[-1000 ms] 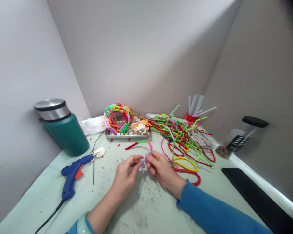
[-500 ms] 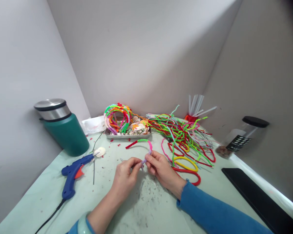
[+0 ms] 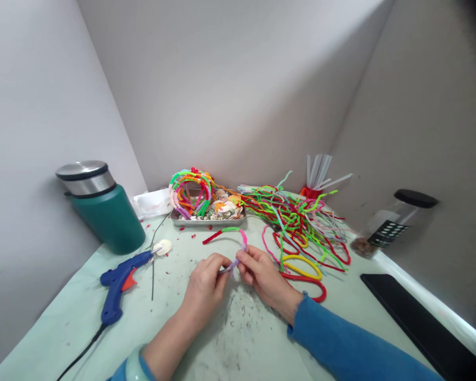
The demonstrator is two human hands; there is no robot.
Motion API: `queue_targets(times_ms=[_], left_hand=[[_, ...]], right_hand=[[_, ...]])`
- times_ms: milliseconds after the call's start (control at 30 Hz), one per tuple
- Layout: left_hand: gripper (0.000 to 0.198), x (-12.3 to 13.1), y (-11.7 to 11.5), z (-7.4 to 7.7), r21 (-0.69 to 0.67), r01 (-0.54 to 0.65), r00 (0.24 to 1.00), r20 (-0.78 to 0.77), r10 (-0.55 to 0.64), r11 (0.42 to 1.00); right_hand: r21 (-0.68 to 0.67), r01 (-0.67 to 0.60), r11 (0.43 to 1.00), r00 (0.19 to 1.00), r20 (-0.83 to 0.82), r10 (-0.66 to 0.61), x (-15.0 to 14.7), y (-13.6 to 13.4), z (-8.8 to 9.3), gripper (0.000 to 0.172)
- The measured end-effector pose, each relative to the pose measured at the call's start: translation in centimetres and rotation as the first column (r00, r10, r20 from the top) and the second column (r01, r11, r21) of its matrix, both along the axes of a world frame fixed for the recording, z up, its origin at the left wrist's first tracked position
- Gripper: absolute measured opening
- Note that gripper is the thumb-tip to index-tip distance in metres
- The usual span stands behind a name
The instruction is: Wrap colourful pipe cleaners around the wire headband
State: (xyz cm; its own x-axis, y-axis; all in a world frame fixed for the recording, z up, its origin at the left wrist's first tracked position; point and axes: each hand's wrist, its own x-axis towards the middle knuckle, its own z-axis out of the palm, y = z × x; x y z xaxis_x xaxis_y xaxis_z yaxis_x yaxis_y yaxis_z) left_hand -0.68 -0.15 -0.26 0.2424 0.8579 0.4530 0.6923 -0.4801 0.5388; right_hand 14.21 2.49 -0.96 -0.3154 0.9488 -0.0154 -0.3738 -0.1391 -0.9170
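Note:
Between my hands is a thin curved band wrapped in fuzzy pipe cleaner, red at its far tip, then green, pink and purple. My right hand pinches the purple stretch between thumb and fingers. My left hand is closed on the bare grey part of the band, just left of the purple pipe cleaner. A short loose purple end hangs below the band there. Part of the bare band is hidden behind my left fingers.
At left are a blue glue gun, a white disc and a green flask. A metal tray holds wrapped rings and shells. Loose pipe cleaners, scissors, a jar and a black slab lie right.
My left fingers have shifted slightly left, away from the purple wrap, showing more bare grey band. The band's red tip has moved a little left. My right hand stays nearly still.

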Motion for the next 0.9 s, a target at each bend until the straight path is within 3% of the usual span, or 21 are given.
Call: queue_targets(times_ms=[400, 600, 900], left_hand=[[0.000, 0.14, -0.32, 0.30, -0.009, 0.023, 1.000, 0.009, -0.022, 1.000], [0.009, 0.24, -0.37, 0.53, -0.027, 0.030, 0.998, 0.048, -0.029, 0.999], [0.018, 0.19, -0.09, 1.00, -0.219, 0.046, 0.975, 0.223, 0.004, 0.975]], right_hand=[[0.017, -0.002, 1.000, 1.000, -0.008, 0.002, -0.03, 0.02, -0.20, 0.024], [0.022, -0.009, 1.000, 1.000, -0.012, 0.010, -0.02, 0.03, -0.18, 0.024], [0.010, -0.004, 1.000, 1.000, -0.001, 0.004, -0.01, 0.03, -0.09, 0.026]])
